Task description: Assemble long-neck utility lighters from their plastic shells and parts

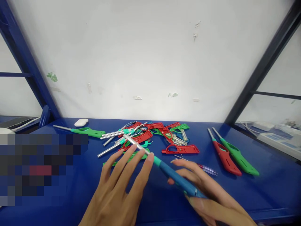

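Bright, even light on wall [141, 62]; right hand [216, 189] slightly blurred; lower left (coarsely) pixelated.

Place: workshop, by its assembly bench
Worktop [270, 191]: blue, between frame posts [30, 56] left and right
Lighter parts: red shells [188, 149] and metal tubes [115, 134], loose, far centre
Tool: screwdriver [208, 169], right of centre

Blue table [265, 194], red lighter [229, 162], red casing [190, 149], screwdriver [208, 170]

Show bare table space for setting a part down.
Bare blue table: right of the rightmost green lighter; also between the leftmost green lighter and the left hand. Crowded: the middle pile of shells and metal tubes beyond that hand. Far left is masked; can't tell.
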{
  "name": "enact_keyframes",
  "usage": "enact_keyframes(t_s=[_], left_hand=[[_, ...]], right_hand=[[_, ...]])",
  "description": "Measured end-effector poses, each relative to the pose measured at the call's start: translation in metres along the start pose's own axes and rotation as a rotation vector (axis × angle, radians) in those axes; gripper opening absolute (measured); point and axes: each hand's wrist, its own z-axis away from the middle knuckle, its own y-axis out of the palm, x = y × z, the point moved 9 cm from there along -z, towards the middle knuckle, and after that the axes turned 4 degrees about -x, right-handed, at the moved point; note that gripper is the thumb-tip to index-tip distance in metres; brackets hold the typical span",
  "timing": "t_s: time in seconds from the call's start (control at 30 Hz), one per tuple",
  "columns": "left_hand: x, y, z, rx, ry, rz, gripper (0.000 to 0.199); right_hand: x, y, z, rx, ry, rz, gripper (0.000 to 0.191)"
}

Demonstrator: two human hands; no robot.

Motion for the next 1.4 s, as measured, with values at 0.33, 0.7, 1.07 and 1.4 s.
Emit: enact_keyframes(t_s=[0.33,0.7,1.07,1.4], left_hand=[[-0.005,0.001,0.012,0.042,0.007,0.132,0.035],[-0.007,0.002,0.015,0.054,0.025,0.137,0.035],[-0.005,0.005,0.015,0.064,0.020,0.151,0.034],[-0.003,0.007,0.013,0.065,0.021,0.125,0.035]], right_hand=[[-0.009,-0.012,0.000,-0.131,-0.041,0.138,0.053],[-0.009,-0.008,-0.002,-0.115,0.156,-0.097,0.068],[-0.008,-0.005,-0.006,-0.031,0.182,-0.248,0.074],[-0.001,0.000,-0.007,-0.019,0.206,-0.291,0.080]])
